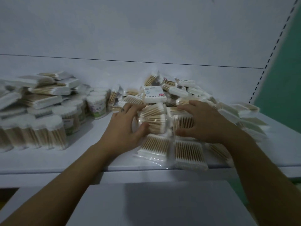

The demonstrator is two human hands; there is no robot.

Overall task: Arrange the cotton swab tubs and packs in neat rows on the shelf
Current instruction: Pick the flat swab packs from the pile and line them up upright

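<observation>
Where the loose heap of clear plastic packs of wooden-stemmed cotton swabs [187,154] covers the right half of the white shelf [73,159], one clear swab pack [153,123] near the middle lies between the person's hands. The left hand [122,128] grips its left end, fingers curved over the top and thumb curled against the front. The right hand [206,121] lies spread on the neighbouring pack [184,123], fingers fairly straight. Both forearms reach in from below. Round clear tubs of swabs [55,132] stand in rows well to the left, under more stacked packs [42,90].
</observation>
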